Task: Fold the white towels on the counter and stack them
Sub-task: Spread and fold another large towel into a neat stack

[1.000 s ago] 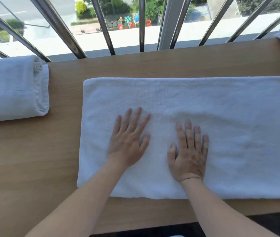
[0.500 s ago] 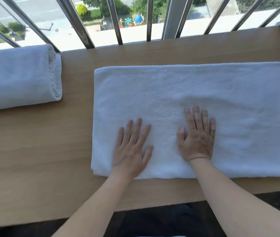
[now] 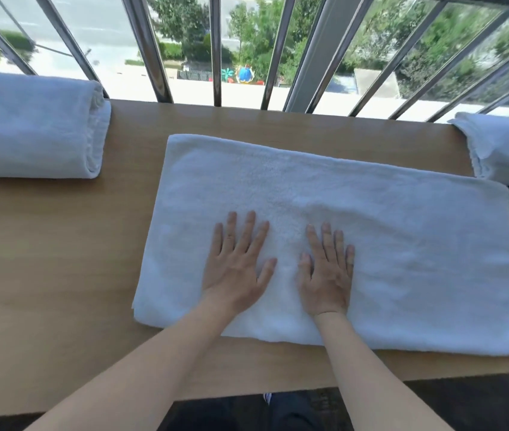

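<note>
Left grip (image 3: 236, 262) and right grip (image 3: 326, 272), both released flat, press the long white terry towel (image 3: 402, 259) centre to 3 o'clock on the tan wooden counter (image 3: 44, 259); uneven palm pressure could drag its layers askew or into the crumpled white towels (image 3: 502, 147) at 2 o'clock.

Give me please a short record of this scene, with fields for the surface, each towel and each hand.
surface: wooden counter, metal railing behind it
middle towel: spread flat, long side across the counter
left hand: flat on the middle towel, fingers straight
right hand: flat on it, beside the left hand
folded towel: far left, apart from the middle towel
loose towels: far right, not folded
</note>
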The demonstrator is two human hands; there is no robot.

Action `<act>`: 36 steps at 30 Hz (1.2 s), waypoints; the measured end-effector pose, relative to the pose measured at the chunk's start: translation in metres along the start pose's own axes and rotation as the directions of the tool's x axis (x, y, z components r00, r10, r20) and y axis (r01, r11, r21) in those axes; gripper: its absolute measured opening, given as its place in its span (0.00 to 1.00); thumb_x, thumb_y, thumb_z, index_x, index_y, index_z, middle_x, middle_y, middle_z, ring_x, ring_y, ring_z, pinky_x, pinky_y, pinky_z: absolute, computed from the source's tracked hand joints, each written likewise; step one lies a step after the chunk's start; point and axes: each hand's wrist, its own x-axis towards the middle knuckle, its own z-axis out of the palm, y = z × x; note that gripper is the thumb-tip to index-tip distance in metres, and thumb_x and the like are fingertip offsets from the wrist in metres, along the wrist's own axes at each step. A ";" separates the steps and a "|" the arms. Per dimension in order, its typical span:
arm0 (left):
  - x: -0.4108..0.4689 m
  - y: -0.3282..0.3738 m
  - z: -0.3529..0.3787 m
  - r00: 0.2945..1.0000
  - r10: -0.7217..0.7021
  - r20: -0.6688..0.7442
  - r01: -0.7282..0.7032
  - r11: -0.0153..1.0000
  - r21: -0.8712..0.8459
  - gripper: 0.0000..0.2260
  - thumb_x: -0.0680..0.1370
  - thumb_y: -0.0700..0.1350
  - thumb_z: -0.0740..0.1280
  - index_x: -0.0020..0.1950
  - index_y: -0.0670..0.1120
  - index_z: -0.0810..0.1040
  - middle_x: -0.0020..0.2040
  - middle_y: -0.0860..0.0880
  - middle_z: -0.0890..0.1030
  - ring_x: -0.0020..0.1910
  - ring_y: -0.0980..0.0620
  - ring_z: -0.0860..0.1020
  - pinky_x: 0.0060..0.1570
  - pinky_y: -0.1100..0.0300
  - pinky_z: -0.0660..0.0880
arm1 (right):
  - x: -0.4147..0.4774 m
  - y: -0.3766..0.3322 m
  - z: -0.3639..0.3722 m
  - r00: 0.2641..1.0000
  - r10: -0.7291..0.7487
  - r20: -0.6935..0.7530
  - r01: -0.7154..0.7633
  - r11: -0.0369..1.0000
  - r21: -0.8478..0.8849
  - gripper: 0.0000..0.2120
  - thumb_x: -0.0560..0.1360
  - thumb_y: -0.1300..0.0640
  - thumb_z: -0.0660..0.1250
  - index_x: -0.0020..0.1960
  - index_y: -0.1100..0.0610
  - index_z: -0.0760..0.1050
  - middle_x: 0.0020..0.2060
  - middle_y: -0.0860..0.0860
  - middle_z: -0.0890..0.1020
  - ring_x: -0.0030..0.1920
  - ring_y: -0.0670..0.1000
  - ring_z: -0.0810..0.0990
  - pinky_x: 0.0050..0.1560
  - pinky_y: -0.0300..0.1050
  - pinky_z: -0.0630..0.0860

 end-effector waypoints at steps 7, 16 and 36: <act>0.065 0.060 0.001 0.989 0.151 0.011 -0.151 0.988 0.016 0.26 0.83 0.57 0.43 0.82 0.55 0.44 0.82 0.53 0.41 0.80 0.43 0.37 0.75 0.46 0.32 | 0.006 0.017 -0.003 0.993 -0.034 -0.113 0.054 0.983 0.174 0.24 0.79 0.59 0.55 0.74 0.54 0.70 0.76 0.53 0.66 0.78 0.53 0.61 0.78 0.54 0.51; 0.106 0.121 0.010 0.996 0.037 0.076 -0.045 0.994 0.104 0.30 0.81 0.59 0.37 0.80 0.50 0.35 0.81 0.54 0.35 0.78 0.41 0.32 0.67 0.27 0.32 | 0.087 0.097 -0.043 0.995 -0.022 0.095 0.030 0.996 -0.083 0.25 0.83 0.46 0.49 0.80 0.41 0.54 0.81 0.47 0.51 0.80 0.48 0.47 0.78 0.54 0.40; 0.228 0.366 0.052 0.946 0.310 0.090 -0.318 0.944 0.092 0.33 0.80 0.63 0.39 0.82 0.48 0.42 0.82 0.52 0.42 0.80 0.44 0.37 0.77 0.43 0.38 | 0.114 0.356 -0.131 0.957 0.289 -0.033 -0.284 0.953 0.109 0.28 0.83 0.47 0.56 0.81 0.46 0.54 0.81 0.50 0.53 0.80 0.50 0.50 0.79 0.49 0.47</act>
